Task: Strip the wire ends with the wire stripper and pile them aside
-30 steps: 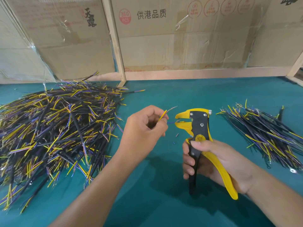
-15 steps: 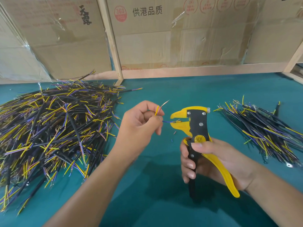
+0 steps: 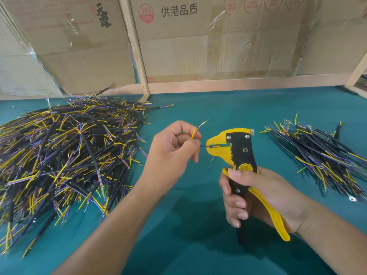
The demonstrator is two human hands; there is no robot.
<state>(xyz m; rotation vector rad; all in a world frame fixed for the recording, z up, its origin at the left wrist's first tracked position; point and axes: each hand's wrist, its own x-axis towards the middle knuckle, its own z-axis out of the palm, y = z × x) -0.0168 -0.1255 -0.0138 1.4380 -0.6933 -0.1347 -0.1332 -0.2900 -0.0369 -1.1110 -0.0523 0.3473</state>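
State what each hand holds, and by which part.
Left hand pinches a wire near its stripped end; right hand grips the wire stripper by its handles.

left wire pile [image 3: 59, 155]: cut by left edge | cable body: hidden in left hand [image 3: 170, 151]

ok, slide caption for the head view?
Left hand feeds blue wire into wire stripper gripped by right hand.

Left hand [image 3: 170, 149] raised over the table, forearm coming from lower left, fingers curled, thumb and forefinger pinching the wire [image 3: 195, 132]. Right hand [image 3: 256, 197] lower and to the right, fingers wrapped around the handles of the wire stripper [image 3: 238, 155], thumb across the front.
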